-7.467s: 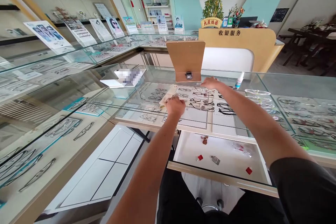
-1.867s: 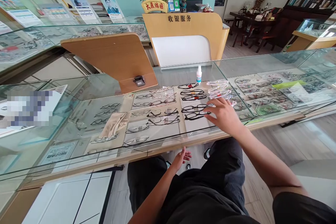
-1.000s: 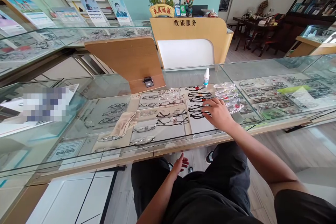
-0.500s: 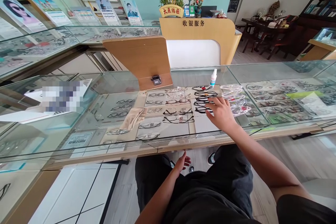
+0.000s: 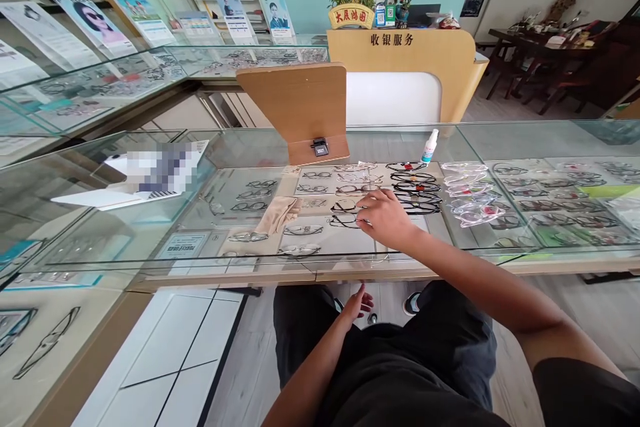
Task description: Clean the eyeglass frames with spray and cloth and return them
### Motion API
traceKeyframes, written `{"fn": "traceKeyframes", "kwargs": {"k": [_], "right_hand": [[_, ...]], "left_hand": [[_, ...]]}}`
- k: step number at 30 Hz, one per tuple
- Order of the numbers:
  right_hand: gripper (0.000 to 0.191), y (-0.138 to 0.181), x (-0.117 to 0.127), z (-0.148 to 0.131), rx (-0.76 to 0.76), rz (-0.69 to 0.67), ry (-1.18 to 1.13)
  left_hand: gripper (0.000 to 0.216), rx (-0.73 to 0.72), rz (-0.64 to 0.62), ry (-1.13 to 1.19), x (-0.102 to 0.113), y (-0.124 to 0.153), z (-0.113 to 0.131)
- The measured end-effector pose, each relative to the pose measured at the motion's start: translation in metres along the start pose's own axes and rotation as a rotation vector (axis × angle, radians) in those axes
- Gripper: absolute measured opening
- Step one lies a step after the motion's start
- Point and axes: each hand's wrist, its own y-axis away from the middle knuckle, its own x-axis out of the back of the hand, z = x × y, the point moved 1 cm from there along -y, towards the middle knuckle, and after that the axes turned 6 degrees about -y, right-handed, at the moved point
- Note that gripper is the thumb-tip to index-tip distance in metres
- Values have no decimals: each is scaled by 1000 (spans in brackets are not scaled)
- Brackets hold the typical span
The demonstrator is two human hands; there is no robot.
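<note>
My right hand (image 5: 386, 219) is over the glass counter, fingers bent and apart at the right end of a pair of dark-rimmed eyeglasses (image 5: 344, 221). It hides part of these eyeglasses, and whether the fingertips touch them I cannot make out. Just beyond the hand lies a column of black eyeglasses (image 5: 414, 178). To their right are several clear-wrapped eyeglasses (image 5: 467, 188). Thin-rimmed eyeglasses (image 5: 303, 230) lie left of the hand. Below the counter edge, my left hand (image 5: 359, 303) hangs over my lap, holding nothing, with its thumb apart from the loosely curled fingers.
A white spray bottle (image 5: 430, 147) stands on the glass behind the black eyeglasses. Farther left are a wooden stand (image 5: 305, 103) with a small black device (image 5: 320, 146), a beige cloth (image 5: 279, 215) and a white folded card (image 5: 120, 195). The counter's front edge (image 5: 320, 275) crosses before my knees.
My right hand has moved left from the black eyeglasses to the dark-rimmed pair. The view has shifted left. My left hand stays below the counter.
</note>
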Motion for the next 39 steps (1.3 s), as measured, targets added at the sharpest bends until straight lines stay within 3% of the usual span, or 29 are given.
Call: {"fn": "traceKeyframes", "kwargs": {"k": [9, 13, 16, 19, 23, 25, 32, 35, 39], "right_hand": [[24, -12, 1, 4, -8, 0, 63], [20, 7, 14, -6, -49, 82, 11], [21, 39, 39, -4, -117, 142, -66], [24, 80, 74, 19, -375, 173, -118], [33, 134, 116, 64, -975, 157, 208], [38, 149, 126, 80, -1077, 82, 248], [56, 153, 117, 96, -1047, -72, 208], [60, 160, 119, 92, -1042, -80, 221], [61, 178, 137, 76, -1021, -19, 227]], "left_hand": [[109, 1, 8, -3, 3, 4, 4], [110, -1, 11, -64, 2, 6, 10], [110, -13, 1, -105, 4, 7, 14], [108, -26, -10, -150, 4, 6, 15], [103, -76, -18, -235, 0, 4, 13], [98, -118, -40, -286, -5, 4, 12], [76, -237, -101, -453, -15, 20, 27], [62, -286, -119, -523, -15, 43, 43], [43, -359, -234, -580, -12, 90, 76]]}}
